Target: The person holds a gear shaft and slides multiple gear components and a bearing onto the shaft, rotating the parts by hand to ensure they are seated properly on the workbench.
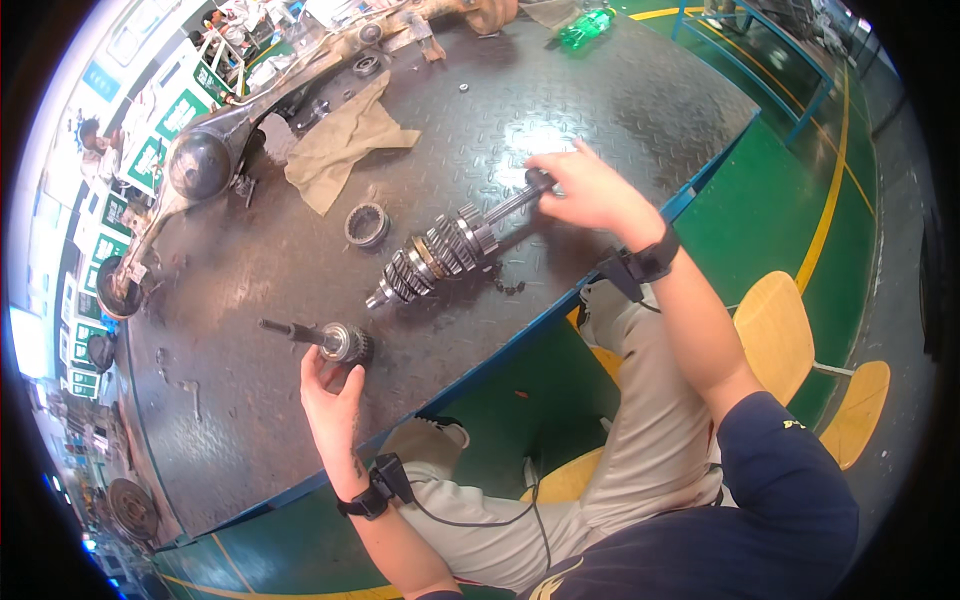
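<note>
A long gear shaft (pixel 440 252) with several toothed gears and a brass-coloured ring lies slantwise on the metal table. My right hand (pixel 590 192) is closed around its far right end, where a dark round piece (pixel 540 181) sits on the bare splined rod. Nearer to me on the left is a short input shaft (pixel 345 343) with one wide gear and a thin dark stem. The thumb and fingers of my left hand (pixel 333 405) are closed against the sides of that gear. Behind the long shaft rests a loose toothed ring (pixel 367 226).
A brown cloth (pixel 350 142) and a large rusty axle housing (pixel 203 160) lie toward the far left. A green bottle (pixel 587 29) is at the back. A small chain-like strip (pixel 508 287) lies beside the long shaft. Yellow stools (pixel 775 335) stand at the right.
</note>
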`<state>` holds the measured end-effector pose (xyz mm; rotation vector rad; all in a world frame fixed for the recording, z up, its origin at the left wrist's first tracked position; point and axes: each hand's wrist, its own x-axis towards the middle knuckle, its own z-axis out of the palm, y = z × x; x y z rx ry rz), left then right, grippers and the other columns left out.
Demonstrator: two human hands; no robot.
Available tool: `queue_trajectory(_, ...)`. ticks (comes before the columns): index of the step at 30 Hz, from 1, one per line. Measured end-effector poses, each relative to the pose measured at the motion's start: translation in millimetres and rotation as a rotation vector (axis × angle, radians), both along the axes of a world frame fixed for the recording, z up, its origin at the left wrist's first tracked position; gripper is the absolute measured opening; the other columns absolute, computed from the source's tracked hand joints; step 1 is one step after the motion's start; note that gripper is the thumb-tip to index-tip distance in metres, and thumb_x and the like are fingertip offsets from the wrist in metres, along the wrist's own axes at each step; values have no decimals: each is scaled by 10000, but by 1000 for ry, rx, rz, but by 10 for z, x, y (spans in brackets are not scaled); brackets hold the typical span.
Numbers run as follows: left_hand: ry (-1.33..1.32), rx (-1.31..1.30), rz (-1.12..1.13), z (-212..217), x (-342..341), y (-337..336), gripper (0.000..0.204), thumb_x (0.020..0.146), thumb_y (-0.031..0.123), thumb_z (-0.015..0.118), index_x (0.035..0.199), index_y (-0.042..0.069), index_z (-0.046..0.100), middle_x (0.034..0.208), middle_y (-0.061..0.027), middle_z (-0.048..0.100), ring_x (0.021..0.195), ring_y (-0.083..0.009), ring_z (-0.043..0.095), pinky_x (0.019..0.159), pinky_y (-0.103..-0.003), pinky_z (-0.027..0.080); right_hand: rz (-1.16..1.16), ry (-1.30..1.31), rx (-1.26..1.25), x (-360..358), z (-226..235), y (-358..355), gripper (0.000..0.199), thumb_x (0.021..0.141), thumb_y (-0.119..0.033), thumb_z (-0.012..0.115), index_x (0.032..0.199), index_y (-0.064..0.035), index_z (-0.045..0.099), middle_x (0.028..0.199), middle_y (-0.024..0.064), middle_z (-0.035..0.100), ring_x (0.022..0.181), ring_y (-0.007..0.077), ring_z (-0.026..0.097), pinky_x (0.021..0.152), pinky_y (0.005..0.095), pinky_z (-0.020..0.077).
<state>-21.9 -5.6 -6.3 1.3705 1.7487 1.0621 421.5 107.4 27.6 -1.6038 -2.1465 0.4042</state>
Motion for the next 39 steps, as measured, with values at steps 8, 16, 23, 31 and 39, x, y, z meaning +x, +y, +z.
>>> queue_trajectory(8,69,-2,13,32,46,12,746,858,73,823,1510,-48,480,1387,-194,669,1196,-294,693,1008,-422,562,-144,-187,20,67,-54,-87,562,872,-54,604,1434,-47,593,1261,170,700,1265,377,629,1252,717,187)
queue_trajectory(16,64,-24,31,75,93,-27,745,862,65,818,1514,-45,475,1410,-192,652,1211,-288,685,1019,-421,557,173,-50,276,-480,-112,-222,688,817,65,584,1489,-78,542,1358,166,644,1336,343,577,1202,670,263)
queue_trajectory(23,30,-6,-3,43,52,13,744,863,68,817,1514,-46,476,1408,-188,652,1211,-290,685,1016,-419,558,103,-11,262,-427,-217,-103,614,869,14,608,1473,-84,553,1416,117,640,1346,307,582,1198,618,296)
queue_trajectory(31,21,4,-19,-9,14,15,754,861,73,822,1518,-47,471,1415,-200,650,1209,-293,687,1010,-422,561,186,-37,105,-593,-154,-110,508,934,-128,670,1434,-85,588,1357,118,672,1313,302,619,1171,562,356)
queue_trajectory(39,22,2,0,36,21,-44,738,866,68,816,1515,-40,482,1414,-194,652,1208,-294,687,1016,-420,558,7,-21,-25,-357,8,-44,429,886,-152,652,1303,-54,656,1171,143,730,1151,338,681,1122,529,409)
